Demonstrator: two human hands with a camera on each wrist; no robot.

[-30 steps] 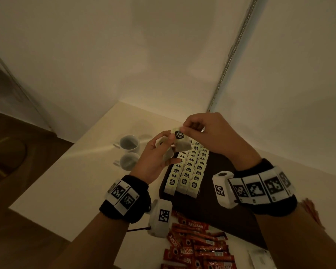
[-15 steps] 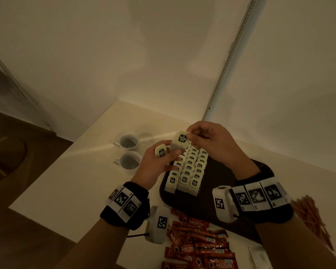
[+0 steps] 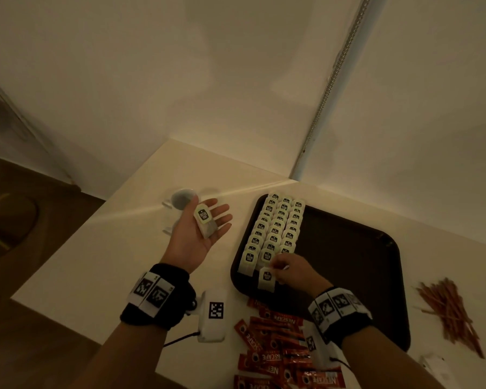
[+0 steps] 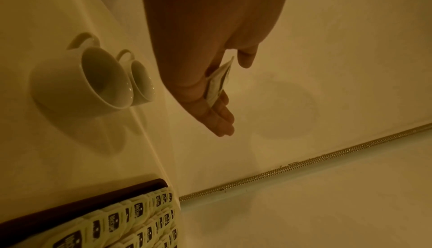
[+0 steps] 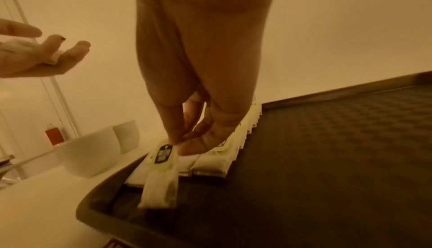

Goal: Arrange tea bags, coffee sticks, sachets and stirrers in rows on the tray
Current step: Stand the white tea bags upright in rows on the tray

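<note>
A dark tray (image 3: pixel 348 262) carries three rows of white tea bags (image 3: pixel 278 228) along its left side. My right hand (image 3: pixel 275 270) pinches the tag end of one tea bag (image 3: pixel 266 279) at the near end of the middle row; its lower end touches the tray (image 5: pixel 327 159). The right wrist view shows thumb and finger of that hand (image 5: pixel 180 141) gripping this bag (image 5: pixel 163 168). Left of the tray, my left hand (image 3: pixel 219 211) is held palm up, fingers straight, with another tea bag (image 3: pixel 205 223) lying on it. In the left wrist view that bag (image 4: pixel 217 82) lies across the fingers (image 4: pixel 222 107).
Two white cups (image 3: pixel 181 199) stand under and beyond the left hand. Red coffee sticks (image 3: pixel 278 346) lie heaped at the tray's near edge. Brown stirrers (image 3: pixel 449 313) lie in a pile right of the tray, with a white sachet (image 3: pixel 432 363) near them. Walls close the table's far corner.
Both hands were together above the tea bag rows. The right hand has dropped to the near end of the rows with one bag. The left hand has moved left and opened palm up.
</note>
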